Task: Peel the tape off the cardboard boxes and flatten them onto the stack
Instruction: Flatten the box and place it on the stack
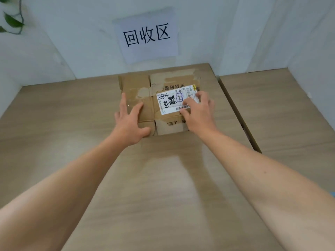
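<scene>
Atop the stack (163,178): flattened box (143,105), left hand (129,124) fingers (124,102) spread, pressing its left half; right hand (199,115) fingers (201,96) curled, pinching the label (170,102) at its right edge.

Obs.: the flattened cardboard box (135,87) was matt brown, its top ply torn rough in pale patches. On it, the shipping label (170,100) was white paper. The cardboard sheet (172,178) beneath looked smooth, matt. The floor (45,115) showed wood grain, low sheen. The wall sign (146,37) was wrinkled matt paper.

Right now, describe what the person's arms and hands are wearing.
Nothing worn shows. The left hand and right hand are bare, no gloves or rings. The left forearm and right forearm are bare to the frame edge: no sleeves, watch or bracelet.
</scene>
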